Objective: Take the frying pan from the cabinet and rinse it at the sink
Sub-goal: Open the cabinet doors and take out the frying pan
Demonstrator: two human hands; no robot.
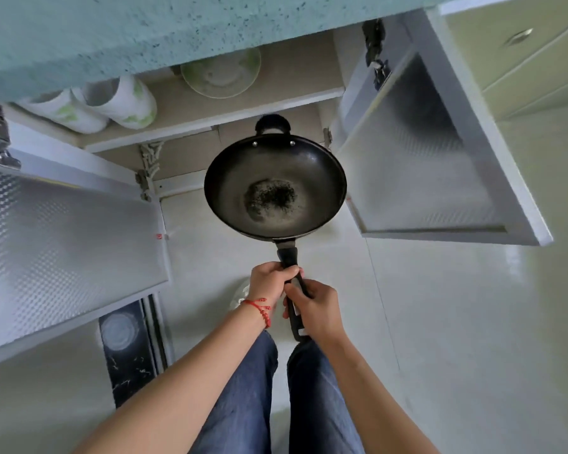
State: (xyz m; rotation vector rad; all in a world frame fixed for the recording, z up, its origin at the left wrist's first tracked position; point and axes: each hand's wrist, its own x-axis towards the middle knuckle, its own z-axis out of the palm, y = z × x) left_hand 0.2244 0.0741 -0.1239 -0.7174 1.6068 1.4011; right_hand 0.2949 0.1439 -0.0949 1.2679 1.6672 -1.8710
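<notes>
Both hands, left hand (269,280) and right hand (315,308), grip the frying pan (275,188) handle, pan held level just outside the open cabinet (210,106).

The round black metal frying pan (275,186) hangs out in front of the open cabinet, between the two textured metal-lined doors, one swung out left (63,244), one right (436,172). Left hand (269,283) grips the long black handle (292,290) nearer the pan, right hand (315,309) just behind it. Inside, on the pale shelf (217,109): clear glass plate (222,73) centre, two white paper rolls (112,103) left. The speckled stone countertop (112,34) overhangs them.
</notes>
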